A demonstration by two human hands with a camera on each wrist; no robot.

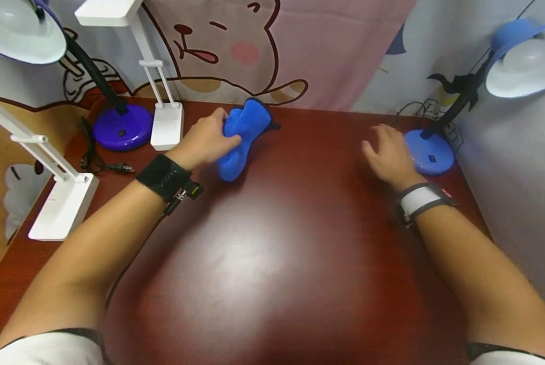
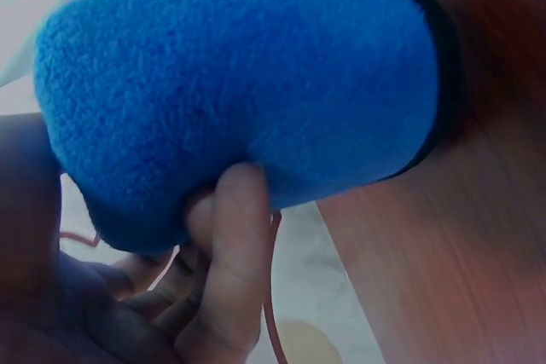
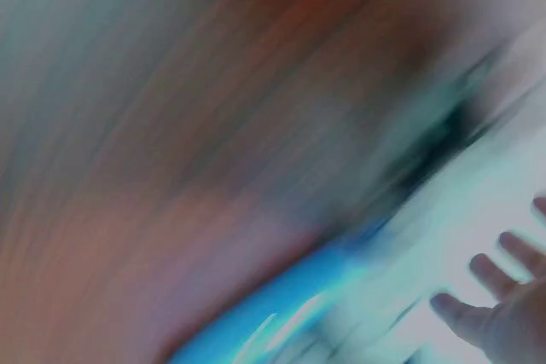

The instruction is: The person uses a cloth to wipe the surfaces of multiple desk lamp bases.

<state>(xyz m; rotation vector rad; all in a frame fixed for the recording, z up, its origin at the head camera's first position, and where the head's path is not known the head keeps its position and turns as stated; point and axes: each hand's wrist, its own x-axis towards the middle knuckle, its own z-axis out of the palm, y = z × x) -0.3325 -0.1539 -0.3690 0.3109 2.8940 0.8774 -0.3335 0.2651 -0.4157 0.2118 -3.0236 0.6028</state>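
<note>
My left hand (image 1: 208,139) pinches a fuzzy blue cloth bundle (image 1: 247,134) with dark edging, near the back of the table. It looks folded or rolled; what lies inside the fold cannot be seen. In the left wrist view the blue cloth (image 2: 256,83) fills the upper part, and the left thumb (image 2: 235,253) presses against its lower side. My right hand (image 1: 389,156) holds nothing and hovers or rests just left of the blue lamp's base (image 1: 429,153). Its fingers (image 3: 490,279) look spread in the right wrist view, which is heavily blurred.
A purple lamp base (image 1: 123,129) and a white lamp base (image 1: 167,126) stand at the back left. Another white lamp (image 1: 67,205) is nearer, with a black plug (image 1: 119,168) beside it. Walls bound the brown table (image 1: 272,284) behind and at right.
</note>
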